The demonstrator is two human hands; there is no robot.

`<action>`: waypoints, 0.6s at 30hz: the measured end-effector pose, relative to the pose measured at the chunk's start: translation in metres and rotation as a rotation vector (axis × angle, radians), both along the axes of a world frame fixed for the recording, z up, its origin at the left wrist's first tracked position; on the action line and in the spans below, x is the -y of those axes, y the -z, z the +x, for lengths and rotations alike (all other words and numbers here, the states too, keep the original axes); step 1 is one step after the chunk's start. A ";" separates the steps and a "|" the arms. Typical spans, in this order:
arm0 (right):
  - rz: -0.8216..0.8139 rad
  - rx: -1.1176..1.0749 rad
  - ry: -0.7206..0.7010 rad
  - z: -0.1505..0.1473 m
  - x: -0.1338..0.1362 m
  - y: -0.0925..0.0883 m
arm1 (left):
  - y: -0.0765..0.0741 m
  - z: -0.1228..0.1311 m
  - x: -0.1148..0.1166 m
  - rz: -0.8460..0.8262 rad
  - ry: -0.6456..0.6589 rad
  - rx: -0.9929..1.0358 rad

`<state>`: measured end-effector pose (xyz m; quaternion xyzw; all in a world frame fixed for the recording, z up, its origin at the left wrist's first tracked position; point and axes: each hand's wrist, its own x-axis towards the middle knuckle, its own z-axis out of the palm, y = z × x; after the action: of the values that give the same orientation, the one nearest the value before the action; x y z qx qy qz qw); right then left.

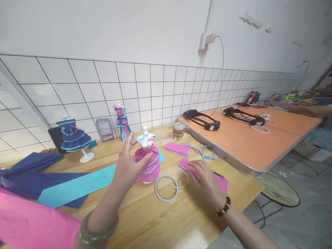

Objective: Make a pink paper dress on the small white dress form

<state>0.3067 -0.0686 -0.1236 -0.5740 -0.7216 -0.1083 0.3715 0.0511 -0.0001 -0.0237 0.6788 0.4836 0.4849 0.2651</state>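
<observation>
My left hand [131, 164] is beside a small dress form [149, 159] in a ruffled pink paper skirt with light blue trim and a white patterned top. Its fingers are apart, and the thumb lies across the front of the skirt; whether it presses there I cannot tell. My right hand [207, 178] rests over a folded pink paper strip [222, 182] with blue edging, its fingers stretched out and loosely bent. Between the hands lies a roll of white tape [166, 199], with a thinner ring [183, 180] touching it. Another pink strip [177, 148] lies farther back.
Two other dressed forms, one navy [75, 138] and one pink and blue [121, 121], stand behind. Turquoise paper [80, 185], pink paper [33, 221] and navy paper [38, 162] spread left. A glass [178, 131] stands near the orange table [249, 145]. A co-worker's arm [303, 110] shows far right.
</observation>
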 end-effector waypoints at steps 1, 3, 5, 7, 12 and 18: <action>0.022 -0.002 -0.013 -0.007 0.007 0.002 | 0.001 0.002 0.000 -0.016 0.012 0.009; 0.040 -0.009 -0.051 -0.020 0.022 0.006 | 0.002 0.005 -0.002 -0.017 0.039 0.048; 0.032 -0.024 -0.096 -0.030 0.035 0.011 | 0.003 0.007 -0.006 -0.004 0.065 0.095; 0.034 -0.045 -0.127 -0.036 0.044 0.015 | 0.004 0.009 -0.010 0.007 0.080 0.132; 0.042 -0.080 -0.148 -0.041 0.046 0.016 | 0.005 0.013 -0.014 -0.027 0.166 0.209; 0.031 -0.097 -0.171 -0.043 0.044 0.016 | 0.004 0.012 -0.014 0.009 0.166 0.252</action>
<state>0.2633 -0.1127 -0.1393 -0.5088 -0.7475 -0.0595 0.4229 0.0630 0.0137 -0.0276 0.6512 0.3866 0.5449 0.3599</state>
